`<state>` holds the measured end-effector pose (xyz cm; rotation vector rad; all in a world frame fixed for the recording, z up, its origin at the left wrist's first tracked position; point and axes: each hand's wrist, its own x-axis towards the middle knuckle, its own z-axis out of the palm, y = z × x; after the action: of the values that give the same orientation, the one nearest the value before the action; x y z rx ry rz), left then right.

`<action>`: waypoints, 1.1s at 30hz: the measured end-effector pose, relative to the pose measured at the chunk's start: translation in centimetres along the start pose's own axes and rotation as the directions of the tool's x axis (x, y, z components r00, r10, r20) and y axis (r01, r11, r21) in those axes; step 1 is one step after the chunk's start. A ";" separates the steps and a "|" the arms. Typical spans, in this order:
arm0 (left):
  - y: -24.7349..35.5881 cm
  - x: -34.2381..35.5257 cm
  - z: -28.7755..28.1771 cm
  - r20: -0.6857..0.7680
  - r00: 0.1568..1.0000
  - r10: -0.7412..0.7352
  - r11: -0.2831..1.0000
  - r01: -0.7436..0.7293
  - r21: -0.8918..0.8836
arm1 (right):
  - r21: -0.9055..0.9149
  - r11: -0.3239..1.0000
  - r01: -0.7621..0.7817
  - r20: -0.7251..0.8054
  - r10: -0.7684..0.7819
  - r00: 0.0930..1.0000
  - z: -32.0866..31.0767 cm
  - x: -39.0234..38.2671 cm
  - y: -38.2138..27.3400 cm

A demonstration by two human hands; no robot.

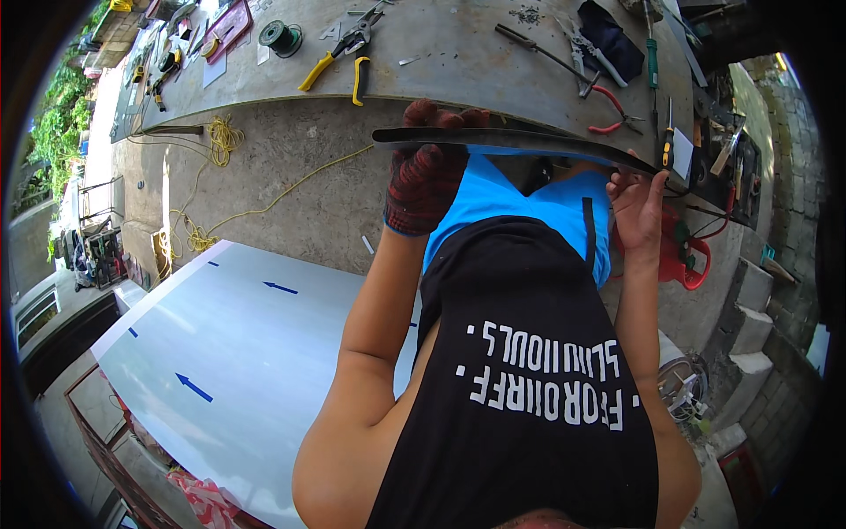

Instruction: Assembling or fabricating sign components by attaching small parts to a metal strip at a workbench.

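Just off the near edge of the grey worktable, a long dark strip runs from left to right above the person's lap. The left hand, in a red-and-black glove, is closed around the strip near its left end. The bare right hand is half curled at the right end, though I cannot tell whether it grips. Yellow-and-black-handled snips lie beyond the left hand, and red-handled pliers lie near the right; a pale sheet with blue arrows spreads near left.

Left fingers grip dark strip; right fingers at end.
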<state>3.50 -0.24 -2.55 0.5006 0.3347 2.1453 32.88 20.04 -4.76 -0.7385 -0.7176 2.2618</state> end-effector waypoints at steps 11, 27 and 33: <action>0.2 0.7 1.2 0.137 0.991 0.006 0.997 -0.017 0.079 | 0.013 0.998 0.067 0.003 -0.067 0.998 1.6 -0.3 -1.1; 0.4 0.5 1.9 0.106 0.994 -0.009 0.997 0.000 0.082 | 0.014 0.997 0.070 0.066 -0.070 0.995 1.5 -0.3 -1.4; 0.4 0.6 1.7 0.111 0.994 -0.023 0.995 0.012 0.098 | 0.017 0.997 0.078 0.008 -0.078 0.997 1.9 -0.3 -1.5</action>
<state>3.69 0.08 -0.71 0.6685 0.3799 2.0815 32.40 20.23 -2.43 -0.6817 -0.7188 2.1991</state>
